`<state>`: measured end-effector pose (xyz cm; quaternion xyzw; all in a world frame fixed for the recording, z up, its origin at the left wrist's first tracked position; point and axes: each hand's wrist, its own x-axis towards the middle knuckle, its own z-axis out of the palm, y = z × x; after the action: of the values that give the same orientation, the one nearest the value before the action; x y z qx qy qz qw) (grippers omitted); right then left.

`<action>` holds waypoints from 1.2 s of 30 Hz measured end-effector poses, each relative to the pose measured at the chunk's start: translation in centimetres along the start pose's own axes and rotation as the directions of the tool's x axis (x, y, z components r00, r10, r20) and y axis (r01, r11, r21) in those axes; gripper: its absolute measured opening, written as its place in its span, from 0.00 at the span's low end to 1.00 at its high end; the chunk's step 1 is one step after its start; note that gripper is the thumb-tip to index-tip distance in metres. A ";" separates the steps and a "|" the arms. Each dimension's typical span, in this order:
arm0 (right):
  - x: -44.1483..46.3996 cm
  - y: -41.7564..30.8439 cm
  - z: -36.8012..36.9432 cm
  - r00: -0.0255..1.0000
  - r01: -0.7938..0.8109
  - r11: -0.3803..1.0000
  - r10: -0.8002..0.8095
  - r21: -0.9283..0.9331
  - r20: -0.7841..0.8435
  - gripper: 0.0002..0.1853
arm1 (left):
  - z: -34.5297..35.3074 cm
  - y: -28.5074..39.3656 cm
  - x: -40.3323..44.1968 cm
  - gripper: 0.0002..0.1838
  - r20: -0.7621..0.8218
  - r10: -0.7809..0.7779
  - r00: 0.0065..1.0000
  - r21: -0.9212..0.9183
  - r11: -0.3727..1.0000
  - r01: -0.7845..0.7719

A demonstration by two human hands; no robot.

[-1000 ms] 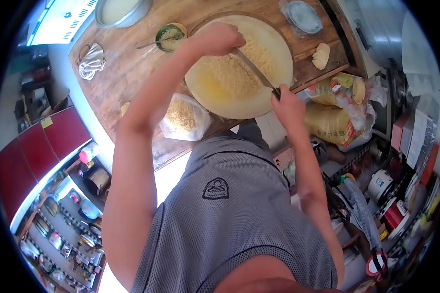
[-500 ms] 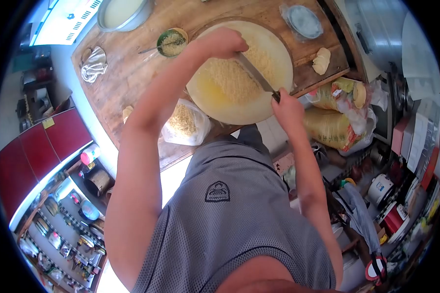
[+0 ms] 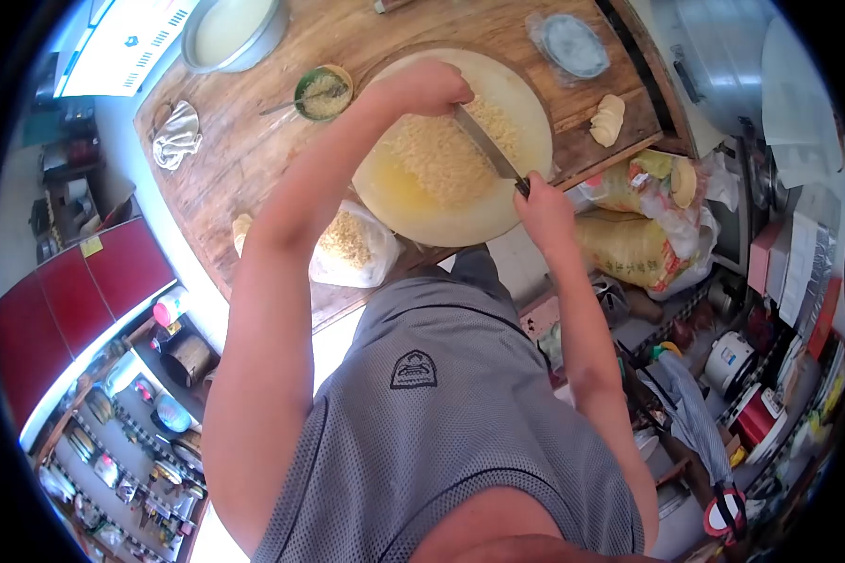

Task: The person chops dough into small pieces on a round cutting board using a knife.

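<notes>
A kitchen knife lies slantwise over a heap of finely chopped, pale yellow food. My right hand is wrapped round its dark handle. At the blade's far end, my left hand is closed, with its fingers against the tip; their exact hold is partly hidden. The food is spread over a round chopping board, with a wet yellow patch at its lower left. Beside the board, near my left forearm, sits a clear plastic container with more chopped yellow bits in it.
On the wooden table are a green bowl with a spoon, a large metal basin, a crumpled cloth, a wrapped round container and a pale lump. Filled sacks stand at the table's right.
The knife and both hands keep nearly the same pose on the heap. The view has shifted slightly, so the table and board appear a little lower and to the left.
</notes>
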<state>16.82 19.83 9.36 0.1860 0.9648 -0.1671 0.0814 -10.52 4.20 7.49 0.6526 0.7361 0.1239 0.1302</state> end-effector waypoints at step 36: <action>1.7 2.3 -2.3 0.998 -0.040 0.998 0.037 -0.052 -0.056 0.13 | 0.2 -0.7 2.8 0.09 -0.051 -0.030 0.998 0.014 0.999 0.031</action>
<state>15.89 23.24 10.46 0.2068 0.9670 -0.1348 0.0627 -11.41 6.86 7.00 0.6388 0.7500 0.1329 0.1085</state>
